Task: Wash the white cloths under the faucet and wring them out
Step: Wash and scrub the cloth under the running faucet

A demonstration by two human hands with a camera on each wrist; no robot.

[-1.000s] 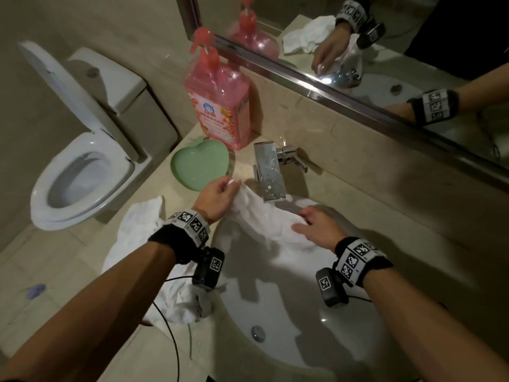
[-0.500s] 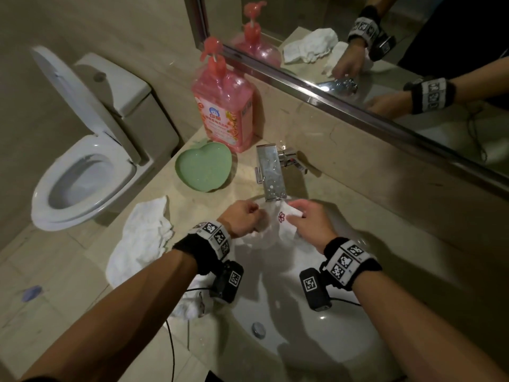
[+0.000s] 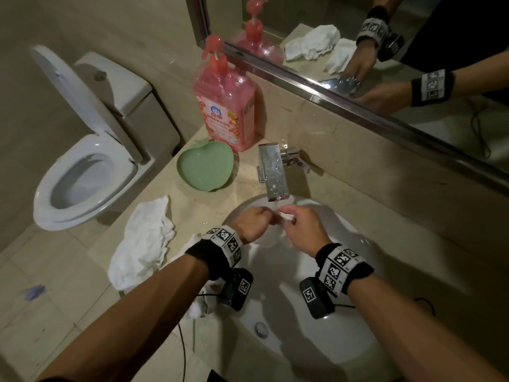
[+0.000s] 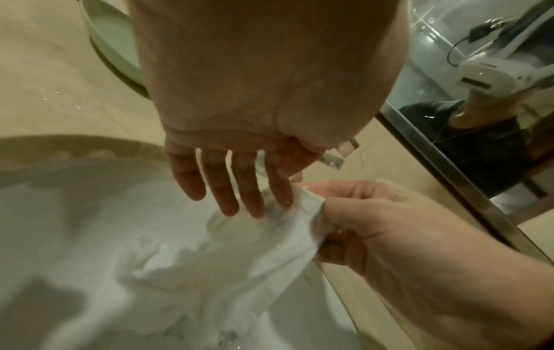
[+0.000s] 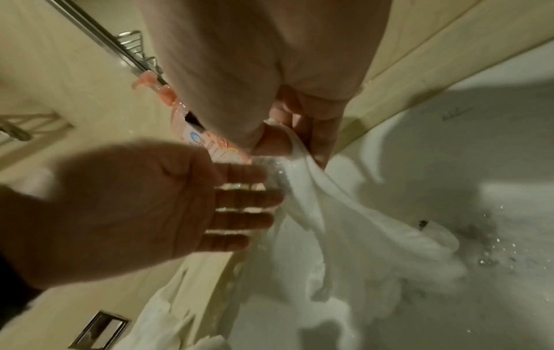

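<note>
A wet white cloth [image 4: 239, 260] hangs into the white sink [image 3: 316, 340] right under the chrome faucet [image 3: 275, 175]. My right hand [image 4: 323, 213] pinches its top edge between thumb and fingers, as the right wrist view also shows for that hand [image 5: 293, 146]. My left hand [image 4: 239, 201] holds its fingers straight, tips touching the cloth [image 5: 359, 236] beside the pinch. Water runs over the cloth there. From the head view both hands [image 3: 254, 220] [image 3: 300, 224] meet below the spout, with only a bit of the cloth [image 3: 285, 215] showing.
A second white cloth [image 3: 146, 244] lies crumpled on the counter left of the sink. A green heart-shaped dish [image 3: 206, 169] and a pink soap bottle [image 3: 223, 106] stand behind it. A mirror [image 3: 385, 64] runs along the back wall; an open toilet [image 3: 82, 175] is at the left.
The cloth was spread between my hands a second ago; both hands came together under the spout and bunched it. My left hand went from gripping it to straight fingers against it.
</note>
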